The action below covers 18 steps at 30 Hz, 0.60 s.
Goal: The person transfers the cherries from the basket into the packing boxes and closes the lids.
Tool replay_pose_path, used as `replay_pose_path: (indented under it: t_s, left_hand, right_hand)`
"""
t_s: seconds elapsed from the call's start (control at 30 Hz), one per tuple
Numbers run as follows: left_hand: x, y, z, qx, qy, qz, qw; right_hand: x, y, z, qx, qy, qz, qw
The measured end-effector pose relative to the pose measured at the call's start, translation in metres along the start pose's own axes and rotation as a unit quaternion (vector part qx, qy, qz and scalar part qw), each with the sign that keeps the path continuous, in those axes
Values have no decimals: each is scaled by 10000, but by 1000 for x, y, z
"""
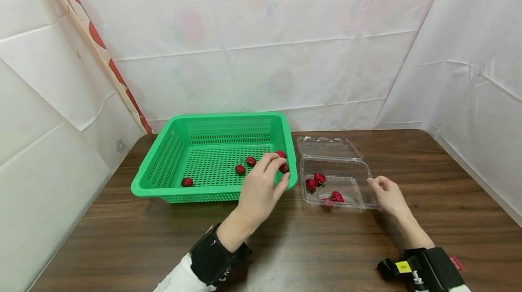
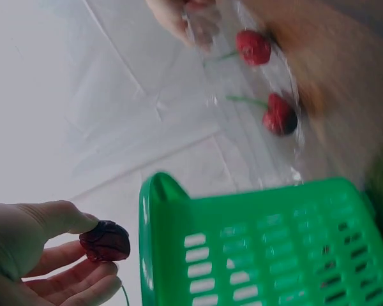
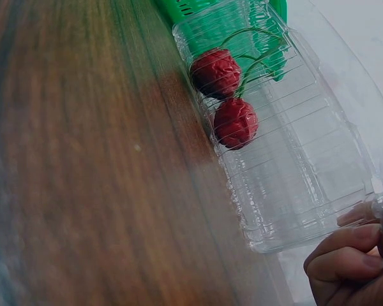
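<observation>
Head view gives me both hands over a brown wooden surface [image 1: 302, 246]. I see the left hand [image 1: 258, 192] at the right end of a green basket [image 1: 214, 165], and on the left wrist feed its thumb and fingers pinch a dark red cherry [image 2: 105, 241] with a thin green stem, just beside the basket's rim. Three loose cherries [image 1: 240, 170] lie on the basket floor, and one more red cherry [image 1: 280, 153] shows just beyond the left fingers. Near the basket's right side I have a clear plastic box [image 1: 346, 183], its lid [image 1: 329, 148] folded back toward the white sheet [image 1: 244, 79]. Four boxed cherries [image 1: 320, 178] sit in its left half. The right hand [image 1: 388, 196] grips the box's right edge, fingers curled, as the right wrist feed confirms for me
</observation>
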State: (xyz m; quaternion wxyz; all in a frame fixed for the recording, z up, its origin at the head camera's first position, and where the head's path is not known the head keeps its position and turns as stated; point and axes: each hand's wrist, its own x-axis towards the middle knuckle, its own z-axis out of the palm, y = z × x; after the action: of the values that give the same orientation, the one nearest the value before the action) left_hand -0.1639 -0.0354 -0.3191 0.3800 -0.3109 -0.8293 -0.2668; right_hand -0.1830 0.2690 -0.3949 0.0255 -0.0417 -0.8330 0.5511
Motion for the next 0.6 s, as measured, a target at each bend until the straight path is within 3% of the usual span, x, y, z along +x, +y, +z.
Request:
replay_pose_path:
  t_s: [0.6]
  left_hand:
    - [-1,33,33,53,-353,592,9976]
  right_hand:
    - [1,0,0,52,3,-38,10000]
